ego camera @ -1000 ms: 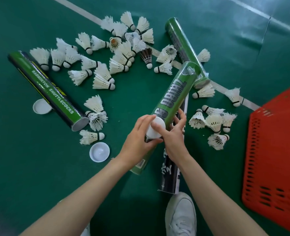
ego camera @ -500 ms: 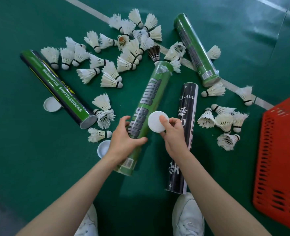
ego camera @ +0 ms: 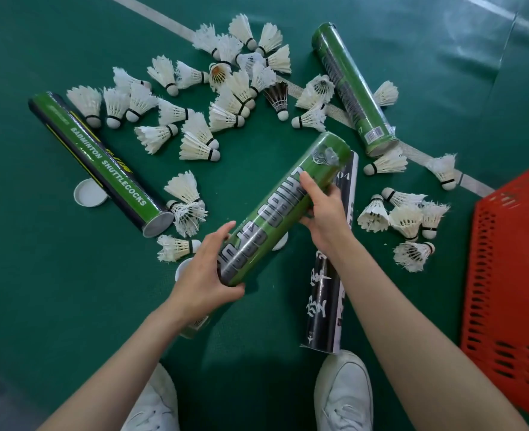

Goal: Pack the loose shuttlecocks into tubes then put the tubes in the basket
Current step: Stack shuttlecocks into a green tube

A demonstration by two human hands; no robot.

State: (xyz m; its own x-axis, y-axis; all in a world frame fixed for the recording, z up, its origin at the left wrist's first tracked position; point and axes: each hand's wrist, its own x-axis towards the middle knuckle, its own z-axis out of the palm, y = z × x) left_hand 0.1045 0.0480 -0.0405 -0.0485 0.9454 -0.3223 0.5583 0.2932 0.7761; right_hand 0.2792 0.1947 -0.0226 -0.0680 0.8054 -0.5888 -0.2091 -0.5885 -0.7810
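Green court floor (ego camera: 55,306) carries many loose shuttlecocks (ego camera: 198,141), four tubes, three white caps (ego camera: 90,192) and one red basket (ego camera: 505,275). Both hands hold one green tube (ego camera: 282,213) aslant across the black tube (ego camera: 325,293). The left hand (ego camera: 204,275) curls round its near part and the right hand (ego camera: 325,216) clamps its middle.

Your green floor (ego camera: 39,290), crossed by a white line (ego camera: 151,14), carries scattered shuttlecocks (ego camera: 199,147), a green tube (ego camera: 101,163) at left with a cap (ego camera: 89,193) beside it, a far tube (ego camera: 353,88) across the line, a black tube (ego camera: 322,306) near your right shoe (ego camera: 344,396), and a red basket (ego camera: 512,275) at right.
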